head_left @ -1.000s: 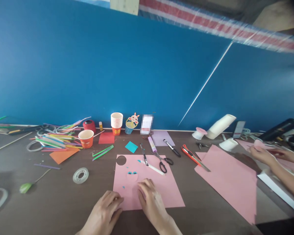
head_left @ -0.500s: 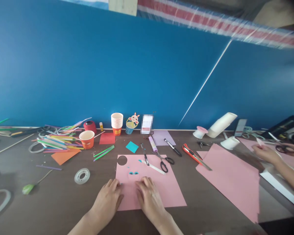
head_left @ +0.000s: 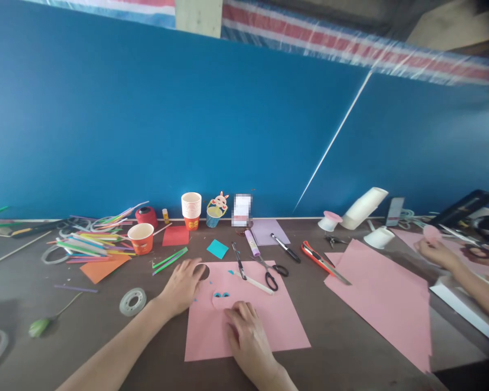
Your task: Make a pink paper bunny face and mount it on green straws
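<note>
On the pink sheet [head_left: 281, 320], the right hand [head_left: 250, 336] rests by the pink circle [head_left: 220, 300], maybe to steady it. The left hand [head_left: 183, 285], fingers a bit bent, is at its hole.

On the table [head_left: 167, 358], a large paper sheet [head_left: 285, 331] lies near centre, with a small cutout [head_left: 218, 302] and a paper strip [head_left: 259, 284] on it. A pen [head_left: 240, 264] and scissors [head_left: 271, 267] cross its far edge; beyond lie a glue stick [head_left: 252, 243] and, to its right, a marker [head_left: 286, 248]. Further right, a utility knife [head_left: 321, 261] reaches onto a pile of paper sheets [head_left: 387, 304]. Left of the large sheet lies a tape roll [head_left: 132, 302], with a flower bud [head_left: 39, 327] farther left. At the far left, a heap of strips [head_left: 87, 243] lies left of a paper cup [head_left: 140, 240]. Far centre, a cup stack [head_left: 192, 210] stands left of a small decorated cup [head_left: 213, 219].
</note>
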A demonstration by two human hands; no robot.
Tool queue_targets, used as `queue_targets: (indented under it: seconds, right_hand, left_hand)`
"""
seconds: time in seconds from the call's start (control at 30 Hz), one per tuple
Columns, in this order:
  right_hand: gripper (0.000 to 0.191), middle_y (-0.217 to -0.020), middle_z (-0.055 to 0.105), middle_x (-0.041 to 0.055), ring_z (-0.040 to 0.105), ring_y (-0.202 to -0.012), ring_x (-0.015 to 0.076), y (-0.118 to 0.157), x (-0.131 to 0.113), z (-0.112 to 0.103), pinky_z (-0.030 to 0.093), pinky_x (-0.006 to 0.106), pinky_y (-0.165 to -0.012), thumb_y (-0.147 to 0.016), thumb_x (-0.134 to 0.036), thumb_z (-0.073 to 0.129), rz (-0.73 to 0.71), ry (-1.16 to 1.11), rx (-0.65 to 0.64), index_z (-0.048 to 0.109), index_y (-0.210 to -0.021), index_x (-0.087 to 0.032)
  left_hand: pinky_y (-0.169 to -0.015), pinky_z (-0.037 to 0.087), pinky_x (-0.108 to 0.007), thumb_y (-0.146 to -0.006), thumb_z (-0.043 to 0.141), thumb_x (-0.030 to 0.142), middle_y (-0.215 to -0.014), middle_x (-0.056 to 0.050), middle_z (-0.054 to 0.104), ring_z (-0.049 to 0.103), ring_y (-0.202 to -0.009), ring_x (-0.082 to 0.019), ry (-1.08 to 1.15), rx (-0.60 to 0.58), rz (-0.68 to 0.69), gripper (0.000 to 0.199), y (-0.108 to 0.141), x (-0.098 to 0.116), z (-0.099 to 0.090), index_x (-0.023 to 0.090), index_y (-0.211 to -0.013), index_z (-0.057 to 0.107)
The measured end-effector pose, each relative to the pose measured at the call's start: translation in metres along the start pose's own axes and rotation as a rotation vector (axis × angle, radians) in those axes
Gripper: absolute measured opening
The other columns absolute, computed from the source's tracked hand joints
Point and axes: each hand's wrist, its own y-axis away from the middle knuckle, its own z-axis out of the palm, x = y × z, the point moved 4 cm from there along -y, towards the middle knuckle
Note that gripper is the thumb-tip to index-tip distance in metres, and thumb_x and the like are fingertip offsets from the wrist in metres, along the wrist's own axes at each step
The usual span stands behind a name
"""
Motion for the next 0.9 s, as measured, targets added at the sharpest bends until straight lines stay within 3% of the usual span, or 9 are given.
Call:
queue_targets:
  seconds: [0.07,0.17,0.2,0.3,0.43,0.6,0.67,0.77,0.9]
  right_hand:
    - [0.028,-0.092,0.048,0.0059,0.044,-0.087,0.0221,0.000,0.001,0.001,0.039,0.035,-0.075,-0.075,-0.003,0.046,-0.001,-0.003,0.009,0.057,-0.093,-0.021]
    - [0.028,-0.091,0.048,0.0057,0.044,-0.086,0.0218,0.001,0.003,0.003,0.039,0.035,-0.075,-0.075,-0.003,0.046,-0.009,-0.011,0.029,0.057,-0.094,-0.020]
    - [0.029,-0.091,0.048,0.0057,0.044,-0.086,0.0218,0.001,0.004,0.003,0.039,0.035,-0.075,-0.074,-0.003,0.047,-0.010,-0.013,0.035,0.057,-0.096,-0.020]
    - [0.031,-0.091,0.048,0.0060,0.044,-0.087,0.0223,0.001,0.005,0.005,0.040,0.036,-0.075,-0.073,-0.002,0.047,-0.008,-0.021,0.039,0.057,-0.096,-0.020]
    - [0.030,-0.092,0.049,0.0065,0.045,-0.088,0.0230,0.002,0.006,0.006,0.041,0.037,-0.075,-0.073,-0.002,0.047,-0.017,-0.043,0.038,0.056,-0.095,-0.020]
    - [0.036,-0.097,0.051,0.0079,0.047,-0.091,0.0238,0.004,0.010,0.008,0.043,0.039,-0.077,-0.075,-0.004,0.046,-0.047,-0.065,0.090,0.051,-0.107,-0.019]
    - [0.037,-0.098,0.052,0.0082,0.048,-0.092,0.0241,0.004,0.013,0.010,0.043,0.040,-0.078,-0.076,-0.004,0.046,-0.061,-0.060,0.106,0.049,-0.110,-0.019]
    - [0.034,-0.099,0.053,0.0085,0.049,-0.093,0.0250,0.004,0.015,0.012,0.043,0.042,-0.080,-0.078,-0.007,0.046,-0.073,-0.043,0.120,0.049,-0.109,-0.019]
    - [0.030,-0.095,0.054,0.0083,0.051,-0.090,0.0244,0.004,0.014,0.011,0.046,0.039,-0.075,-0.079,-0.008,0.046,-0.087,-0.049,0.127,0.052,-0.106,-0.020]
  left_hand:
    - [-0.096,0.033,-0.045,-0.086,0.034,0.022,-0.127,-0.013,0.046,0.040,-0.116,-0.026,0.000,0.016,0.001,0.041,-0.002,-0.002,0.004,0.014,-0.125,0.042]
    - [-0.102,0.027,-0.043,-0.086,0.037,0.037,-0.137,-0.008,0.038,0.029,-0.126,-0.025,0.029,-0.098,0.260,0.051,0.005,0.007,0.018,0.019,-0.133,0.032]
    - [-0.101,0.027,-0.045,-0.085,0.038,0.045,-0.137,-0.009,0.038,0.025,-0.128,-0.028,0.014,-0.104,0.245,0.056,0.007,0.004,0.021,0.018,-0.134,0.031]
    - [-0.101,0.025,-0.048,-0.085,0.033,0.050,-0.140,-0.016,0.030,0.017,-0.130,-0.033,-0.036,0.001,-0.029,0.063,0.007,-0.015,0.019,0.010,-0.134,0.031]
    - [-0.103,0.025,-0.043,-0.083,0.037,0.052,-0.143,-0.008,0.027,0.017,-0.131,-0.028,0.050,-0.091,0.211,0.066,0.012,-0.010,0.020,0.019,-0.138,0.020]
    - [-0.103,0.027,-0.045,-0.087,0.035,0.043,-0.143,-0.011,0.024,0.018,-0.131,-0.027,0.067,-0.024,0.031,0.061,0.035,-0.004,0.012,0.016,-0.139,0.016]
    - [-0.102,0.029,-0.044,-0.085,0.039,0.045,-0.144,-0.010,0.022,0.018,-0.131,-0.028,0.097,-0.052,0.105,0.066,0.050,0.007,0.009,0.018,-0.139,0.012]
    - [-0.103,0.028,-0.046,-0.080,0.046,0.050,-0.144,-0.007,0.023,0.019,-0.131,-0.028,0.100,-0.200,0.188,0.074,0.072,0.014,0.011,0.024,-0.139,0.010]
    - [-0.100,0.031,-0.049,-0.084,0.041,0.045,-0.142,-0.012,0.026,0.022,-0.130,-0.029,-0.001,-0.018,-0.105,0.069,0.087,-0.007,0.003,0.020,-0.140,0.008]
